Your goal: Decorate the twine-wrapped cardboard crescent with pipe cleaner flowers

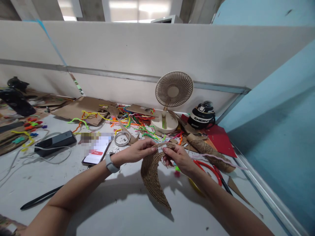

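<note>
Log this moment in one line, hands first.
left hand: holds curved twine-covered piece | right hand: holds same piece, upper end | nearby: fan, phone

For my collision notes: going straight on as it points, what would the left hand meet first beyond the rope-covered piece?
Probably the right hand, at the same rope-covered piece and facing the left hand; depth is hard to judge.

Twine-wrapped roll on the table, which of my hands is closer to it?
Right. Your right hand is left of the twine-wrapped roll; your left hand is farther left, beyond the right.
</note>
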Demonstrator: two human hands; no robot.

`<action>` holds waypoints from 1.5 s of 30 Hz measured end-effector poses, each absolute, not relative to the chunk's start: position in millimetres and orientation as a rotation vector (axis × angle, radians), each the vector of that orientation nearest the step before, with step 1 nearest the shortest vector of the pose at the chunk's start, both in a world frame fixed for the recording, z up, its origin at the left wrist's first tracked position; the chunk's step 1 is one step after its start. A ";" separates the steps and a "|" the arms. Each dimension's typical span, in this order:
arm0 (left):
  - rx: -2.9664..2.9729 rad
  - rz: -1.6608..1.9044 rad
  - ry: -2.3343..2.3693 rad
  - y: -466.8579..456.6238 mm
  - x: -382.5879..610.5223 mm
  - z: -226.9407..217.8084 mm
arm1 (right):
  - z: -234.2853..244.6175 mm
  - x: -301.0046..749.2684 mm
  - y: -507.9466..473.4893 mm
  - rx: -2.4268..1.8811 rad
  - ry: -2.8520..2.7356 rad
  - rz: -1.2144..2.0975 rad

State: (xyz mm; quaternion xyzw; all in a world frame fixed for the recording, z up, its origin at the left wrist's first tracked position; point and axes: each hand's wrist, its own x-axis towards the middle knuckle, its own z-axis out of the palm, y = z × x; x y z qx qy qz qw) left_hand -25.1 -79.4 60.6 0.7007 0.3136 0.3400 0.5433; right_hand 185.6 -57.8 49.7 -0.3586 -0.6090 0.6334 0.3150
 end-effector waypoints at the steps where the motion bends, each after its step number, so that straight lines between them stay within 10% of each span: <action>1: 1.664 0.809 0.749 -79.3 -25.0 60.4 | 49.9 185.6 -57.8 -0.947 -1.613 1.667; 45: 1.644 0.818 0.701 -77.3 -25.1 58.3 | 46.8 185.3 -57.8 -0.912 -1.678 1.682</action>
